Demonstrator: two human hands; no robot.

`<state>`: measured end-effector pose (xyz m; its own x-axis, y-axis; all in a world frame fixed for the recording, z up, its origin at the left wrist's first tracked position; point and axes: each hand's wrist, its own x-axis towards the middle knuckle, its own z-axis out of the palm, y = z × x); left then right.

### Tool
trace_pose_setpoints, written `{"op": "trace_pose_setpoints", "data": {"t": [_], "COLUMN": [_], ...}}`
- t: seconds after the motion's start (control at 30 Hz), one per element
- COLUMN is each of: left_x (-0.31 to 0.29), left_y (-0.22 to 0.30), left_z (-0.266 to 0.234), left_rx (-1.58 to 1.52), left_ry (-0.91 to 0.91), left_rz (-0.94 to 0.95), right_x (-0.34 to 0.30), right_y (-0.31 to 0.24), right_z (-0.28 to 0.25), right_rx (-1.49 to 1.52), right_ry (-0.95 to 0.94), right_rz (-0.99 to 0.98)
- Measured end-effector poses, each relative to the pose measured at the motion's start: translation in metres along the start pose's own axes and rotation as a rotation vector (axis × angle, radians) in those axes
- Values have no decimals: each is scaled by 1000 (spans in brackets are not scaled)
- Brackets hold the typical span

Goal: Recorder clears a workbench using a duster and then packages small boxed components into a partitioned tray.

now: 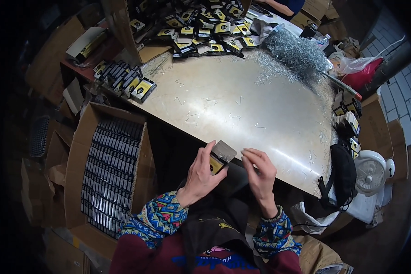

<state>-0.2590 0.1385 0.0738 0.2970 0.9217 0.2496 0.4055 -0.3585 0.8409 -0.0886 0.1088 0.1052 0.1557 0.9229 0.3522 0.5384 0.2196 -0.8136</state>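
Observation:
My left hand (201, 174) is closed around a small black and yellow box (217, 165), held just off the table's near edge. The box's grey-brown cardboard flap (224, 150) stands up at its top. Just right of the flap is my right hand (260, 172), its thumb and fingers drawn together in a pinch. Whatever lies between those fingertips is too small to make out. Bent metal wire hooks (234, 117) lie scattered over the pale table (278, 109) beyond both hands.
A big pile of black and yellow boxes (205, 29) covers the far side, beside a heap of wire hooks (297, 52). More boxes (125, 81) stand at the left corner. A carton (144, 173) packed with rows of boxes is at left. At right are a black bag (342, 176) and a white fan (370, 172).

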Motion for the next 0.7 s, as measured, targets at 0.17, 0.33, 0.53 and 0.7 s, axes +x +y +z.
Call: {"op": "trace_pose_setpoints", "data": {"t": [0.17,0.33,0.53,0.7], "left_x": [0,-7,-6,-11], "left_y": [0,4,8,6], "left_z": [6,2,1,2], "left_rx": [-52,5,140,146], "left_ry": [-18,-22,9,-15], "left_rz": [164,30,-27,-3], "right_x": [-21,-27,-26,-25], "right_y": [4,-6,-20,-15], "right_z": [19,30,37,36], "right_rx": [-94,279,259,342], "right_ry": [-43,17,41,26], "right_rz": [-102,203,288,437]}}
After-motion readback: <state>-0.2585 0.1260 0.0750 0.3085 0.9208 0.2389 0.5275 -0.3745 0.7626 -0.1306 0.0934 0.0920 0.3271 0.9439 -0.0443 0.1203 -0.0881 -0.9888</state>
